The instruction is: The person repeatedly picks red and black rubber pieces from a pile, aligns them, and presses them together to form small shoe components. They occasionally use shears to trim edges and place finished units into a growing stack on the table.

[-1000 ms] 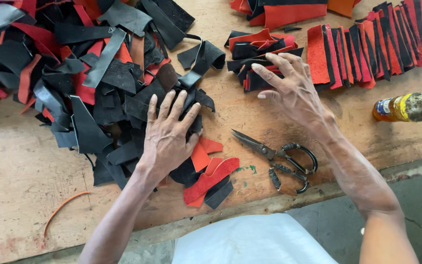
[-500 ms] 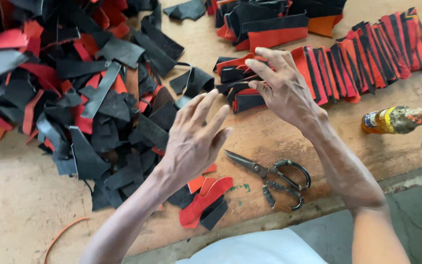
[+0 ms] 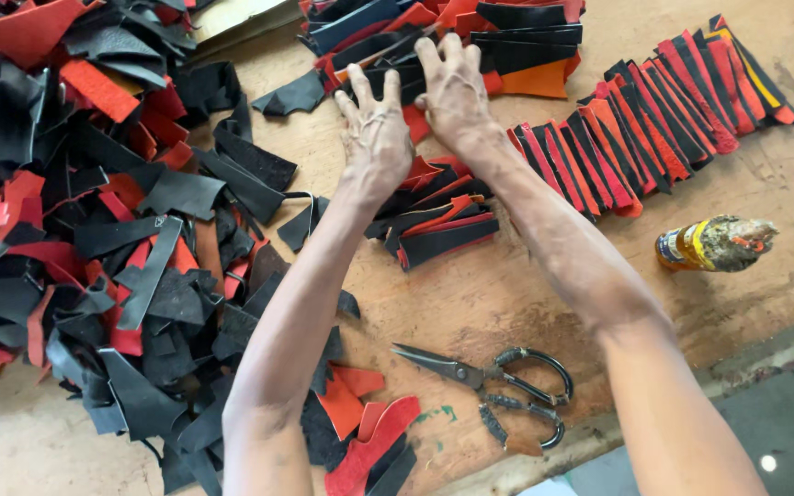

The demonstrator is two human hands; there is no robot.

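Both my arms stretch forward across a wooden table (image 3: 470, 303). My left hand (image 3: 374, 129) lies palm down with fingers spread over a stack of black and red leather strips (image 3: 388, 64) at the far middle. Beside it, my right hand (image 3: 452, 87) rests palm down on the same stack, fingers apart. Neither hand grips anything. A small bundle of black and red pieces (image 3: 438, 225) lies below my wrists.
A big heap of black and red leather scraps (image 3: 94, 239) fills the left. A fanned row of cut strips (image 3: 663, 129) lies at right. Scissors (image 3: 498, 381) rest near the front edge, with a dirty yellow glue tube (image 3: 714, 243) to the right.
Both hands have moved away from the near scrap pile and reached forward to the far stack of strips. The view has tilted with them.
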